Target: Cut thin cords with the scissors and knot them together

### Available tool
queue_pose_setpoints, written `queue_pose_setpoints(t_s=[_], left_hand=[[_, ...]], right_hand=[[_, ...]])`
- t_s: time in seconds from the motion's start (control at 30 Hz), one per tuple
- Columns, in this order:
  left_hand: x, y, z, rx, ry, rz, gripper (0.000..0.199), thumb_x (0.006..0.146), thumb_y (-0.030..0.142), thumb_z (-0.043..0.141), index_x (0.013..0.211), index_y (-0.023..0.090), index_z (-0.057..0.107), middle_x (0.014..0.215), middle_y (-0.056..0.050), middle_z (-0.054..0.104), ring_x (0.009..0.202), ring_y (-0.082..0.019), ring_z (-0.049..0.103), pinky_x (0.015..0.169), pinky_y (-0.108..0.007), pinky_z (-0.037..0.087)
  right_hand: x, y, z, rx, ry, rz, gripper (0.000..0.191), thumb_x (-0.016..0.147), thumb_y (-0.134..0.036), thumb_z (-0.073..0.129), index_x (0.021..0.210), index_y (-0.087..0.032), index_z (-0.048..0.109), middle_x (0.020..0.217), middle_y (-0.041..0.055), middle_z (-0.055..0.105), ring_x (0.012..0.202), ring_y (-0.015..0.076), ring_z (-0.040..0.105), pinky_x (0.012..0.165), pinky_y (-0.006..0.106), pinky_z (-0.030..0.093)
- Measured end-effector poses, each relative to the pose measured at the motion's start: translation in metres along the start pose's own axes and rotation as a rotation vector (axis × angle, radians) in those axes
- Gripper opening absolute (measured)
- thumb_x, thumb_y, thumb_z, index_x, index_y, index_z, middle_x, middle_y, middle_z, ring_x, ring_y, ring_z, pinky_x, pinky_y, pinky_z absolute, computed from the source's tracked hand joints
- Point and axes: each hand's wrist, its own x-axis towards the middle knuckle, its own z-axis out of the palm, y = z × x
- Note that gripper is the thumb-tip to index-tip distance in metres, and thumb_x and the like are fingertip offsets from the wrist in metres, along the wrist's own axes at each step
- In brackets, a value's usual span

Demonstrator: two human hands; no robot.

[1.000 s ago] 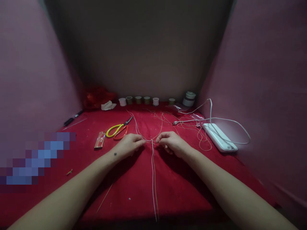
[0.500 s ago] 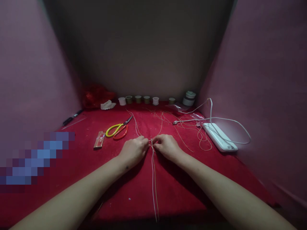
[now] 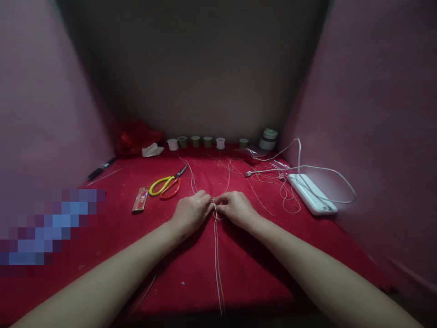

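My left hand (image 3: 194,210) and my right hand (image 3: 236,208) meet at the middle of the red cloth, fingertips almost touching. Both are pinched on thin cords (image 3: 216,255), one white and one tan, that run down toward the near edge. A small loop of cord shows just below my fingertips. More cord (image 3: 191,175) leads away from my left hand toward the back, and another strand rises past my right hand. The exact crossing of the strands is hidden between my fingers.
Left of my hands lie scissors (image 3: 167,184) with yellow and red handles and a small flat packet (image 3: 140,200). To the right, a white power bank (image 3: 312,195) carries a white cable (image 3: 336,172), near loose tan cord (image 3: 288,198). Several spools (image 3: 195,141) and a jar (image 3: 268,139) line the back.
My fingertips have drawn a little closer together, and a small cord loop now shows below them. The hanging cords have shifted slightly left.
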Motion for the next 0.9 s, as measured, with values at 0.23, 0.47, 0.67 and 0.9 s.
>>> queue_pose_setpoints(t_s=[0.23, 0.47, 0.67, 0.9], left_hand=[[0.002, -0.003, -0.006, -0.184, 0.067, -0.008, 0.017, 0.084, 0.032, 0.048, 0.082, 0.018, 0.057, 0.082, -0.004, 0.055, 0.071, -0.014, 0.055, 0.064, -0.024, 0.040], [-0.005, 0.003, -0.027, -0.686, -0.186, -0.198, 0.025, 0.080, 0.040, 0.050, 0.079, 0.016, 0.057, 0.060, 0.000, 0.056, 0.046, -0.011, 0.051, 0.045, -0.022, 0.039], [-0.011, 0.022, -0.022, -1.276, -0.634, -0.421, 0.027, 0.072, 0.040, 0.059, 0.074, 0.013, 0.054, 0.044, 0.003, 0.051, 0.028, -0.008, 0.039, 0.027, -0.017, 0.021], [-0.013, 0.022, -0.018, -1.669, -0.803, -0.516, 0.018, 0.076, 0.027, 0.054, 0.080, 0.010, 0.057, 0.051, -0.001, 0.057, 0.028, -0.008, 0.042, 0.023, -0.015, 0.026]], right_hand=[[0.004, 0.004, -0.001, 0.127, -0.001, -0.006, 0.008, 0.070, -0.016, 0.057, 0.067, -0.017, 0.064, 0.062, 0.0013, 0.062, 0.058, 0.0110, 0.054, 0.055, 0.020, 0.038], [0.007, 0.010, -0.009, 0.619, -0.077, 0.231, 0.002, 0.071, -0.017, 0.053, 0.070, -0.016, 0.052, 0.049, -0.0040, 0.050, 0.034, 0.0068, 0.043, 0.031, 0.016, 0.029], [0.006, 0.010, -0.007, 0.758, -0.047, 0.209, 0.006, 0.068, -0.020, 0.056, 0.069, -0.015, 0.052, 0.049, -0.0045, 0.048, 0.033, 0.0057, 0.041, 0.027, 0.014, 0.028], [0.007, 0.010, -0.012, 0.978, 0.005, 0.250, 0.011, 0.064, -0.021, 0.060, 0.068, -0.015, 0.051, 0.046, -0.0057, 0.047, 0.034, 0.0044, 0.038, 0.033, 0.015, 0.028]])
